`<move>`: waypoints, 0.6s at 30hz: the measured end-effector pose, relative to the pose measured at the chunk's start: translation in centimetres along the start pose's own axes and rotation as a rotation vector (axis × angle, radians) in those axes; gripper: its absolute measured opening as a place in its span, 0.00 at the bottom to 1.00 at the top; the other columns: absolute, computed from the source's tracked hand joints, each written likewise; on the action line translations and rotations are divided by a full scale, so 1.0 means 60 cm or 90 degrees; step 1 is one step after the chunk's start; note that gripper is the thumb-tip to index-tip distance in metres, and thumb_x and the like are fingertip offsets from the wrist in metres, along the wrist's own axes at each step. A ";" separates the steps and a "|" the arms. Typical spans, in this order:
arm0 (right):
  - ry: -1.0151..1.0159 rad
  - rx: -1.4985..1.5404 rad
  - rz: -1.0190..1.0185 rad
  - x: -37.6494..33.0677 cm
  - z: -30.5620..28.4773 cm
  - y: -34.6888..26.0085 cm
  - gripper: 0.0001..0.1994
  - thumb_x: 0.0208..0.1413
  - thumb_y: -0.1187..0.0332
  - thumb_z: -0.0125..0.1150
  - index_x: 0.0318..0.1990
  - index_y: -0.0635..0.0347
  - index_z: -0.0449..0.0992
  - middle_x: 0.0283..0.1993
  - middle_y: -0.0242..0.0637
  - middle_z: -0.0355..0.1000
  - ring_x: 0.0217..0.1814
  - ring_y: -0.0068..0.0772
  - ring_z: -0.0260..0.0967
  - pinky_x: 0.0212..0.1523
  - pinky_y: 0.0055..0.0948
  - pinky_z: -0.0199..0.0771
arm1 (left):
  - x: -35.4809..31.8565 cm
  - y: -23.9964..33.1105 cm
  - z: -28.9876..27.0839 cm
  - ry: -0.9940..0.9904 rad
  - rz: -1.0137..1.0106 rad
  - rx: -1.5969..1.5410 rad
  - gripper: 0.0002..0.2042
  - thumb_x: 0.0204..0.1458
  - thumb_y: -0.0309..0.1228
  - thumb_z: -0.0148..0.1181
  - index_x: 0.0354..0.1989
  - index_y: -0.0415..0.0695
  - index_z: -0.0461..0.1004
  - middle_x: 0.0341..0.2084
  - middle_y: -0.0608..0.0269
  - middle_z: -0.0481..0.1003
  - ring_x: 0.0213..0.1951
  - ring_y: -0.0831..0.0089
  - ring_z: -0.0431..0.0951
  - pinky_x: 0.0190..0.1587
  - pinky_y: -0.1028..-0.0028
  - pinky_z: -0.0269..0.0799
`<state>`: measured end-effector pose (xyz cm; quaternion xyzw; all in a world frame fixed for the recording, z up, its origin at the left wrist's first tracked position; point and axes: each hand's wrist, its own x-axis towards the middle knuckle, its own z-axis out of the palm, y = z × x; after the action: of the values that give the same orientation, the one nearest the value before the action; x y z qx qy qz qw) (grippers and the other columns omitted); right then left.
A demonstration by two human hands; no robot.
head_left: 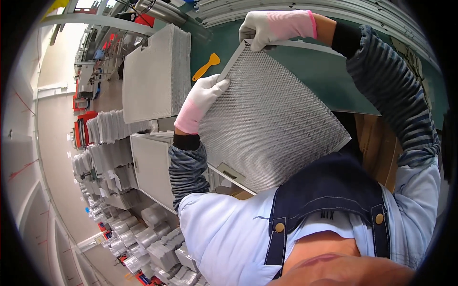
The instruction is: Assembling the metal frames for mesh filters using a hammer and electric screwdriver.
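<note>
Before me I hold a silver metal mesh panel point(272, 114), tilted, with its lower end close to my apron. A narrow pale metal edge strip point(234, 59) runs along its upper-left side. My left hand point(202, 97), in a white and pink glove, pinches this strip partway along. At the top corner, my right hand point(274, 27), gloved alike, has its thumb and fingers closed on the panel. From beneath that hand another pale strip point(310, 46) extends right over the green tabletop point(310, 71); whether it joins the panel cannot be seen.
A yellow plastic scraper point(206, 66) lies on the tabletop beyond my left hand. To the left stand a tall stack of pale panels point(150, 76) and more framed panels point(152, 164). Long metal strips point(296, 10) lie along the far edge. Cardboard point(377, 143) shows under the table at right.
</note>
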<state>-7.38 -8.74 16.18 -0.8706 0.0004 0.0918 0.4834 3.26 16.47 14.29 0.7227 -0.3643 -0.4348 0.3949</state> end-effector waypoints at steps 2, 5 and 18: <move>-0.016 -0.034 -0.051 -0.014 -0.008 0.017 0.13 0.43 0.74 0.60 0.38 0.68 0.77 0.27 0.36 0.76 0.24 0.28 0.72 0.27 0.27 0.73 | 0.021 0.038 0.006 -0.061 0.026 0.168 0.13 0.59 0.32 0.52 0.45 0.34 0.72 0.31 0.69 0.73 0.33 0.80 0.69 0.42 0.80 0.65; 0.219 -0.297 -0.574 -0.019 0.015 0.048 0.15 0.44 0.67 0.60 0.39 0.65 0.77 0.32 0.46 0.74 0.37 0.39 0.73 0.40 0.34 0.72 | -0.031 -0.047 -0.004 0.051 0.253 0.050 0.09 0.56 0.23 0.48 0.44 0.38 0.69 0.33 0.64 0.71 0.32 0.70 0.73 0.36 0.75 0.69; 0.428 -0.549 -0.024 -0.427 -0.257 -0.097 0.15 0.51 0.64 0.55 0.43 0.63 0.75 0.40 0.47 0.74 0.43 0.49 0.72 0.45 0.40 0.71 | 0.047 -0.124 -0.058 0.047 -0.037 -0.005 0.16 0.59 0.37 0.54 0.44 0.34 0.74 0.31 0.70 0.75 0.31 0.83 0.71 0.38 0.78 0.69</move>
<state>-29.58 -20.84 33.13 -0.9710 0.1017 -0.2087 0.0571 8.80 18.02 7.81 0.7470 -0.3263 -0.4207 0.3981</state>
